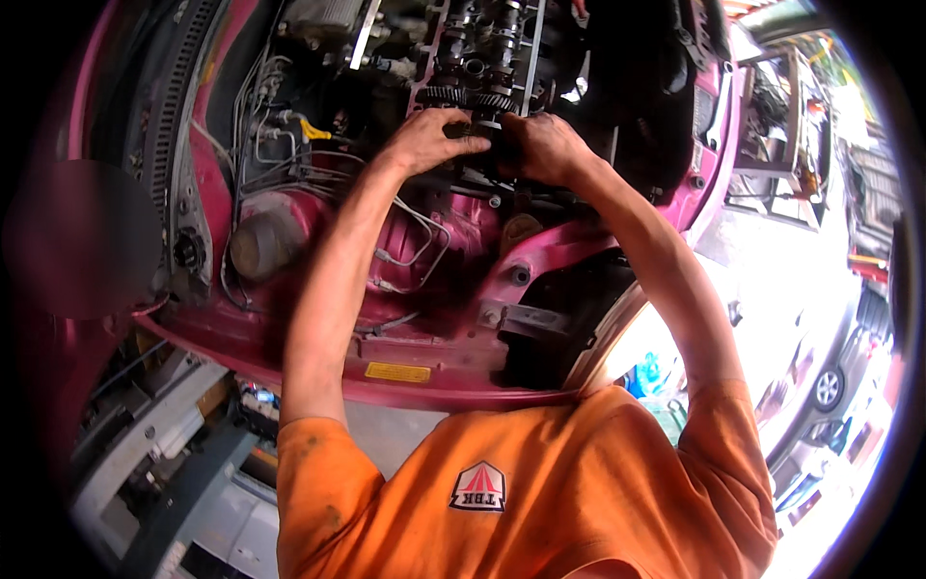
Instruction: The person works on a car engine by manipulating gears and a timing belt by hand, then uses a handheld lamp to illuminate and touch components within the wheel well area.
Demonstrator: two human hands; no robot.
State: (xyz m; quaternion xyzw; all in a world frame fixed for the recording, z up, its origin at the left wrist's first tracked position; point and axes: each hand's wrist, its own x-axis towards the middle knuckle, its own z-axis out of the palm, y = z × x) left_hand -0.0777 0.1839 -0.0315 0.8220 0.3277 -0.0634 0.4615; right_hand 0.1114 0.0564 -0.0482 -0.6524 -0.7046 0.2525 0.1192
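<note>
A person in an orange shirt (569, 473) leans over the open front of a pink car (453, 376), both bare arms stretched out to an engine (475, 43) whose top is uncovered, in the far middle of the scene. Two toothed gears, a left gear (443, 95) and a right gear (495, 100), sit side by side at the engine's near end, just beyond the fingers. The left hand (432, 141) is curved at the near left of the gears, thumb and fingers apart; whether it grips anything, I cannot tell. The right hand (546, 147) is bent in at the near right, its fingertips lost in shadow, so its grip cannot be told either. To the left are a yellow clip (313, 130) and a round grey cap (267, 243). Nearer, a yellow label (398, 372) is stuck on the pink edge. Far right stands a cluttered rack (776, 125); nearer on that side is a grey car (820, 405)
</note>
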